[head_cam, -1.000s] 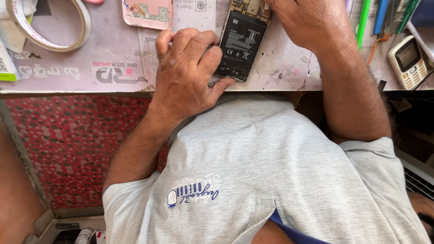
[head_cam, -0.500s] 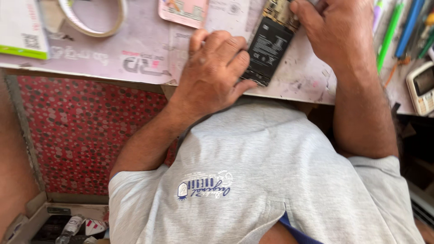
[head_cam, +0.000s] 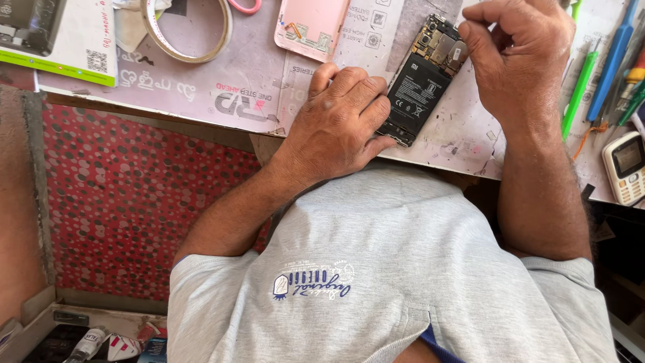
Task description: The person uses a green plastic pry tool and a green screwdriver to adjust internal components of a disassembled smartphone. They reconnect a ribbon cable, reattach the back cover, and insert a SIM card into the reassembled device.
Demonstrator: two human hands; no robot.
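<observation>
An opened phone (head_cam: 423,84) with its back off lies tilted on the paper-covered table (head_cam: 235,94), showing a black battery and the circuit board at its top. My left hand (head_cam: 339,124) lies over the phone's lower left edge, fingers curled on it and holding it down. At the phone's upper right corner, my right hand (head_cam: 521,60) has thumb and forefinger pinched together. Whatever is between those fingertips is too small to see. My grey shirt fills the lower part of the view.
A pink phone back cover (head_cam: 312,27) and a tape roll (head_cam: 188,33) lie at the back left. Green (head_cam: 578,87) and blue tools (head_cam: 611,60) and a small white keypad phone (head_cam: 628,168) sit at the right. Below the table are a red dotted surface (head_cam: 134,195) and a box of tubes (head_cam: 87,343).
The view has swung, so the table now shows further left. My right hand has drawn back to the phone's top right corner, uncovering the circuit board. My left hand stays on the phone.
</observation>
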